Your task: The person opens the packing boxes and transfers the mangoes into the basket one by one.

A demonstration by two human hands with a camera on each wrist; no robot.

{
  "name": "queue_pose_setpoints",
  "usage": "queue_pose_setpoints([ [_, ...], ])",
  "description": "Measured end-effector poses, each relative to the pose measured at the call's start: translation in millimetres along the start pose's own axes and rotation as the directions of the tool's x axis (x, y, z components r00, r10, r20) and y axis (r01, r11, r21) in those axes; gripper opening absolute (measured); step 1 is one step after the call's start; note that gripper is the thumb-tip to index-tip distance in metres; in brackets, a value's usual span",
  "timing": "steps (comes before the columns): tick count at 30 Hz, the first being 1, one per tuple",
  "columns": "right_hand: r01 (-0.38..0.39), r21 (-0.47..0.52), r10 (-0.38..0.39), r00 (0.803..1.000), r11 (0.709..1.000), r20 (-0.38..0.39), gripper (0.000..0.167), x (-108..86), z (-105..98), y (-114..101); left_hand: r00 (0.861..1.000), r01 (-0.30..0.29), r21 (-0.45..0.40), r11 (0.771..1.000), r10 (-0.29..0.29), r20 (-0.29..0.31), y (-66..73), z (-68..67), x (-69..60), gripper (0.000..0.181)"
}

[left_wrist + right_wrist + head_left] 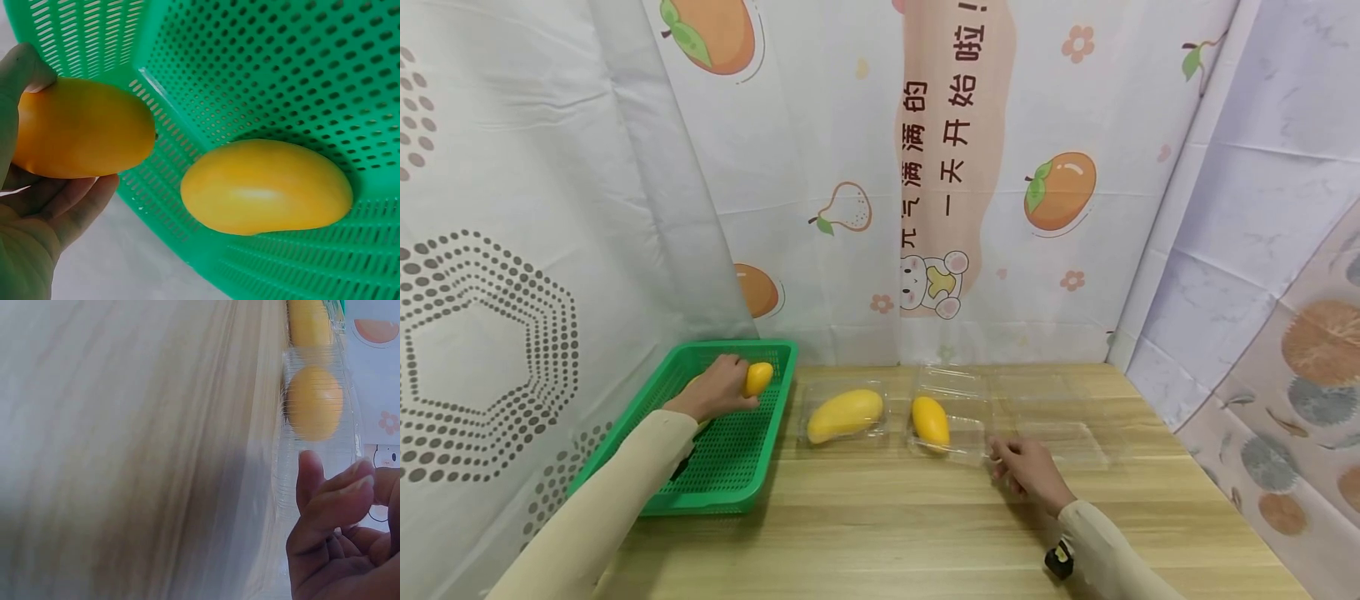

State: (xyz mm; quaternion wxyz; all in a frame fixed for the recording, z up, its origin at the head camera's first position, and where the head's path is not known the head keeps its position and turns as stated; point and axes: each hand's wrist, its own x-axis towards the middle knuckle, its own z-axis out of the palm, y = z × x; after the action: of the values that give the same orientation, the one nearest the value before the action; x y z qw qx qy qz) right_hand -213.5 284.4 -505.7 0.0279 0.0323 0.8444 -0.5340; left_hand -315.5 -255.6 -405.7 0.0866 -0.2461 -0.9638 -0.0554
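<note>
In the head view my left hand (721,387) is over the green plastic basket (752,492), gripping a yellow mango (759,379). The left wrist view shows the thumb on one side of this mango (87,128) and the fingers on the other. A second mango (267,187) lies in the basket. My right hand (1028,471) is at the near right corner of a clear plastic box (966,437), its fingers loosely curled with nothing visible in them. Whether it touches the box, I cannot tell. One mango (931,422) lies in that box's left part.
Between the basket and that box stands another clear box (805,417) with large yellow mango fruit (846,415) in it. A further transparent box (1075,446) is on the right. Behind the wooden table (880,533) hangs a printed curtain (827,275).
</note>
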Motion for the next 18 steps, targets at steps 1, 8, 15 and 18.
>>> queue_pose_setpoints([
  [1, -0.003, 0.0, 0.003, 1.0, 1.0, -0.001, 0.044, 0.0, 0.0, 0.2, 1.0, 0.002, 0.007, 1.0, -0.002, 0.009, -0.8, 0.6, -0.6, 0.036],
  [8, -0.005, 0.005, 0.005, 1.0, 1.0, -0.002, 0.047, 0.4, -0.4, 1.3, 0.994, -0.014, 0.035, 0.999, 0.01, 0.111, -5.1, 6.1, -3.9, 0.032],
  [15, -0.006, -0.004, 0.006, 1.0, 1.0, -0.003, 0.049, -0.8, -0.5, 2.0, 0.98, 0.005, 0.032, 0.999, -0.011, 0.2, -6.4, 8.4, -7.1, 0.031],
  [18, 0.005, -0.006, -0.005, 1.0, 1.0, -0.01, 0.051, -1.4, -0.8, 1.7, 0.976, 0.012, 0.015, 1.0, -0.015, 0.218, -7.5, 8.8, -7.8, 0.031],
])
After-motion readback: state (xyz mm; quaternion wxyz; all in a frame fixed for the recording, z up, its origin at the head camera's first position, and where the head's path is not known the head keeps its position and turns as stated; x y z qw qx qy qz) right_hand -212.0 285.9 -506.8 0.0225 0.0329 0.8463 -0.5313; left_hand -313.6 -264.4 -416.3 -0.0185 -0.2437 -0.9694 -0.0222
